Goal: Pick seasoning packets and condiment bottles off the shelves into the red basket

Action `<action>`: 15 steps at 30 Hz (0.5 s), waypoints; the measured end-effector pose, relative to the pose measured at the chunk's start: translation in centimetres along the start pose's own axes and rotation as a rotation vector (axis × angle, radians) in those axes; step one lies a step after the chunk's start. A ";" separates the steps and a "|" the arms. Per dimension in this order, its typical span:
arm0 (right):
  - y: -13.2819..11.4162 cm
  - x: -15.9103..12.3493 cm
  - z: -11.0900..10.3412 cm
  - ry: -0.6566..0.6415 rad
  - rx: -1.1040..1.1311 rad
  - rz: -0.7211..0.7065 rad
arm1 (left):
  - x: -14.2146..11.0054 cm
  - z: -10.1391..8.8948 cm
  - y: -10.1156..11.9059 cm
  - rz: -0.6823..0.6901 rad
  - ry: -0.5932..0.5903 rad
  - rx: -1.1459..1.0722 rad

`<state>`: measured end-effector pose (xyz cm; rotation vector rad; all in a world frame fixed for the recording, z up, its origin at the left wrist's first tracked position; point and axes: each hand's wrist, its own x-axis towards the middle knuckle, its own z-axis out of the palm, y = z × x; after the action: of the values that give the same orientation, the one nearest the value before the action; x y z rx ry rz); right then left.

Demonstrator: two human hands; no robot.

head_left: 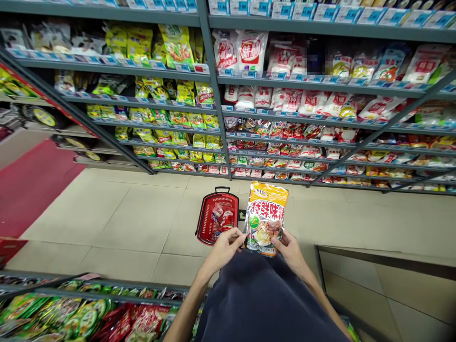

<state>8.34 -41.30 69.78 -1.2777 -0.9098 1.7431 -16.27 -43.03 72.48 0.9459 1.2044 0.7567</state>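
Observation:
A seasoning packet (267, 221), yellow at the top with red characters and a food picture, is held upright in front of my body. My left hand (228, 244) pinches its lower left edge between thumb and fingers. At the lower right, my right hand (288, 247) grips it with the thumb on the front; the fingers behind are hidden. Beyond my left hand a red shopping basket (204, 223) stands on the floor, with a few packets (223, 216) inside it.
Ahead, tall grey shelves (215, 95) carry rows of bagged seasonings above price tags. Another shelf with green and red packets (85, 316) runs along the lower left. A framed panel (384, 280) stands at the right. Tiled floor (142, 213) and a red floor strip (32, 190) lie at left.

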 end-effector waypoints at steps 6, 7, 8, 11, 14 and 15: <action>-0.5 1.0 -0.1 0.021 -0.008 -0.048 | 1.9 0.4 -0.7 -0.008 0.086 -0.204; -0.5 1.2 0.0 0.025 -0.011 -0.060 | 2.2 0.6 -0.9 0.003 0.097 -0.244; -0.5 1.5 0.1 0.028 -0.013 -0.069 | 2.6 0.8 -1.0 0.009 0.089 -0.272; -0.9 2.4 0.6 0.029 -0.008 -0.096 | 3.4 1.4 -1.0 0.024 -0.003 -0.328; -1.8 3.4 1.0 0.022 -0.024 -0.117 | 4.3 1.8 -0.4 0.068 -0.011 -0.342; -2.1 3.7 1.1 0.025 -0.037 -0.123 | 4.6 1.8 -0.3 0.079 0.012 -0.343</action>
<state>6.91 -37.20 70.41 -1.2378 -0.9891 1.6189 -13.56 -39.43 70.44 0.7078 1.0108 0.9971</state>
